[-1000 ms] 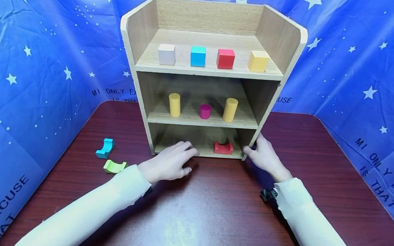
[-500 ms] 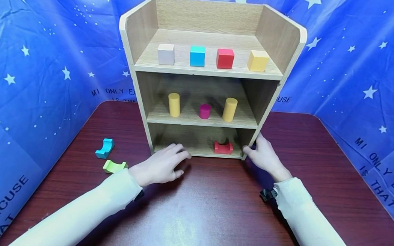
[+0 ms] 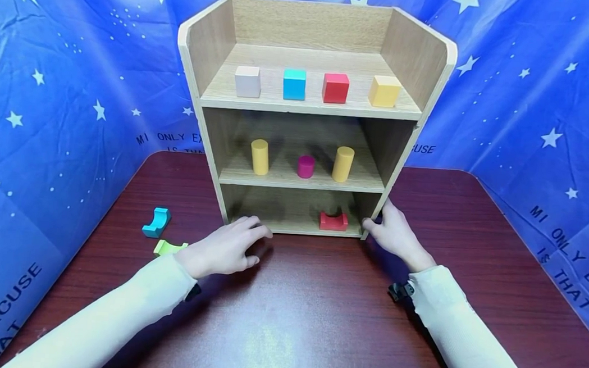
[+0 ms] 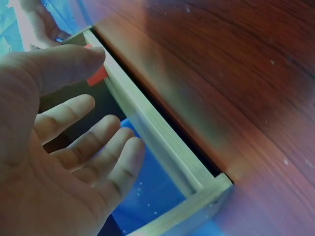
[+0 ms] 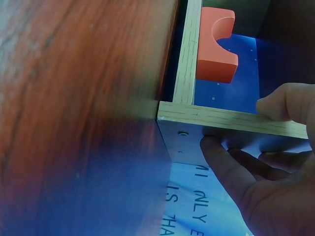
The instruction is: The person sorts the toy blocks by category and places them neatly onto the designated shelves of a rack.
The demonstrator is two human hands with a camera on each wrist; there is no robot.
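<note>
A three-tier wooden shelf unit (image 3: pixel 311 25) stands on the table. My right hand (image 3: pixel 397 238) grips its right side panel (image 5: pixel 236 117) low down, thumb on the inner face and fingers against the outer face. Holding nothing, my left hand (image 3: pixel 222 250) hovers by the lower left corner of the unit with fingers loosely bent and spread. On the bottom tier, a red arch block (image 3: pixel 334 222) lies at the right, its hollow facing up. To the left of the unit lie a blue arch block (image 3: pixel 157 223) and a green arch block (image 3: pixel 168 248), the green one partly hidden by my left arm.
White, blue (image 3: pixel 294 85), red and yellow cubes line the top tier. Two yellow cylinders (image 3: pixel 343 164) flank a short magenta cylinder (image 3: pixel 305 166) on the middle tier. A blue starry cloth (image 3: pixel 522 108) surrounds the dark red wooden table (image 3: pixel 327 315).
My left hand has drawn left and slightly toward me, from before the middle of the bottom tier to its left corner. The right hand keeps its hold on the side panel.
</note>
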